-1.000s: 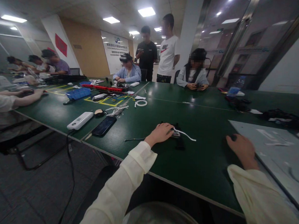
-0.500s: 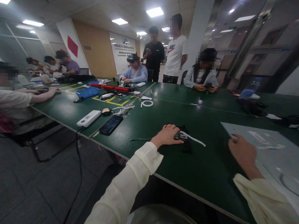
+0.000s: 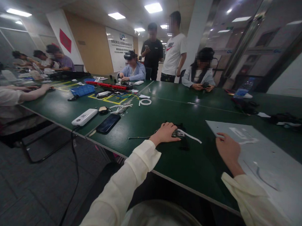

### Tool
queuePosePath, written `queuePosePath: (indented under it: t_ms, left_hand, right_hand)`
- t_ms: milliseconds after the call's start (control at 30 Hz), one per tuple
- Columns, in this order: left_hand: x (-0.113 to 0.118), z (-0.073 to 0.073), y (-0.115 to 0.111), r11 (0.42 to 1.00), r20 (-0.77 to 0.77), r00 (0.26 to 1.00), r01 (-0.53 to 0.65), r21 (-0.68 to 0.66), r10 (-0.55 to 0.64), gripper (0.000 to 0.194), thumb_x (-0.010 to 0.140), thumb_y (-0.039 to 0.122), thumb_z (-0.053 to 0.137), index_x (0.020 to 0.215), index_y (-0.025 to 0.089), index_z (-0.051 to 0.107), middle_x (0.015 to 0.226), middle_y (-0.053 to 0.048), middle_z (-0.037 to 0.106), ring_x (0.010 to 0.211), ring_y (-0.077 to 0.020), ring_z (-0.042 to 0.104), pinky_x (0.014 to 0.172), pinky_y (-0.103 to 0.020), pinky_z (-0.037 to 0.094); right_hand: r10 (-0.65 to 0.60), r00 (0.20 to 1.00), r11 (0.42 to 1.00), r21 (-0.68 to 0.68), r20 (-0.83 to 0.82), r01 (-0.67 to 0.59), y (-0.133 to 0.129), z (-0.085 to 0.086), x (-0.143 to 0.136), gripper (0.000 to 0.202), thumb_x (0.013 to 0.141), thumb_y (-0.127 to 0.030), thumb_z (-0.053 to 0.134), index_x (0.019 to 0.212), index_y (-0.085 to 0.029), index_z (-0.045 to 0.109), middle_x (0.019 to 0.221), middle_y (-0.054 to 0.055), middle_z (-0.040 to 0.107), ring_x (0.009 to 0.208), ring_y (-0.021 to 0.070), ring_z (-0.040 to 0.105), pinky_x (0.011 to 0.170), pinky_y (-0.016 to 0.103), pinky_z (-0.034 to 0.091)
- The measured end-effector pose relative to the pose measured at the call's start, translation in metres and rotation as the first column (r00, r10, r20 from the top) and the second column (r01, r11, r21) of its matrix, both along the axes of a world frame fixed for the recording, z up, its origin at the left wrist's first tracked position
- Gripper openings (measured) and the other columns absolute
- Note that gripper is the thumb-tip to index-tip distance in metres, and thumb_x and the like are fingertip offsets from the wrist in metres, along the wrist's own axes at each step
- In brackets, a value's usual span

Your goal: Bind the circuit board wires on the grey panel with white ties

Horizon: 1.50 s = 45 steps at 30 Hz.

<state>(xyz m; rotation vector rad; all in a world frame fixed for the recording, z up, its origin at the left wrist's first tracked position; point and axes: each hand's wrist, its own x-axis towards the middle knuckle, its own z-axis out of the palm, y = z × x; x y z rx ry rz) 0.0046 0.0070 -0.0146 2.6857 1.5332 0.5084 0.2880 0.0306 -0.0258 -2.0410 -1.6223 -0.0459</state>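
My left hand [image 3: 165,132] is closed over a small dark electronic device [image 3: 179,134], its thumb along the near side and its fingers over the far side. Most of the device is hidden under the palm. A white strip [image 3: 192,136] sticks out to the right of it, and a thin cable [image 3: 138,137] to the left. Black material [image 3: 184,146] lies beneath and beside it. My right hand [image 3: 228,149] has its fingers curled round the left edge of a flat grey board [image 3: 267,148]. White strips [image 3: 242,134] and a thin grey cable [image 3: 263,176] lie on this board.
On the green table [image 3: 149,159], a phone [image 3: 108,123] and a white power bank [image 3: 84,117] with a black cable lie left. Farther back are a blue bin [image 3: 82,90], a red strip [image 3: 105,85] and a white coil [image 3: 144,102]. Several people sit or stand around.
The grey board has slid left together with my right hand, closer to the device. My left hand stays on the device. The whole view has turned slightly right.
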Motion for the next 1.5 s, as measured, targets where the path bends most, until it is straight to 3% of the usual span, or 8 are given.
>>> queuePosePath:
  t_ms: [367,1067,1500]
  left_hand:
    - [0.003,0.001,-0.002,1.0,0.012,1.0,-0.016,0.002,0.016,0.049,0.079,0.056,0.051,0.113,0.022,0.049,0.114,-0.008,0.047,0.109,-0.0257,0.043,0.094,-0.042,0.035]
    - [0.009,-0.009,0.008,0.999,0.033,0.999,0.003,0.054,-0.005,0.042,0.077,0.051,0.057,0.106,0.021,0.054,0.106,-0.007,0.05,0.101,-0.0239,0.046,0.089,-0.038,0.037]
    - [0.002,0.003,0.01,0.996,0.109,0.993,0.036,0.087,-0.045,0.04,0.076,0.049,0.058,0.103,0.019,0.056,0.101,-0.005,0.054,0.097,-0.022,0.047,0.088,-0.036,0.038]
  right_hand:
    - [0.095,0.995,0.992,0.086,-0.008,-0.094,-0.027,-0.004,-0.032,0.033,0.079,-0.022,0.041,0.1,-0.019,0.067,0.077,0.006,0.067,0.071,0.0191,0.06,0.066,0.027,0.039]
    - [0.204,0.977,0.978,-0.021,-0.058,-0.206,-0.065,0.013,-0.06,0.028,0.086,-0.02,0.041,0.098,-0.021,0.066,0.082,0.006,0.068,0.076,0.0172,0.061,0.071,0.024,0.039]
    - [0.188,0.975,0.979,-0.053,-0.12,-0.195,-0.07,0.016,-0.061,0.03,0.088,-0.02,0.04,0.111,-0.02,0.059,0.085,0.007,0.067,0.082,0.0191,0.061,0.074,0.026,0.041]
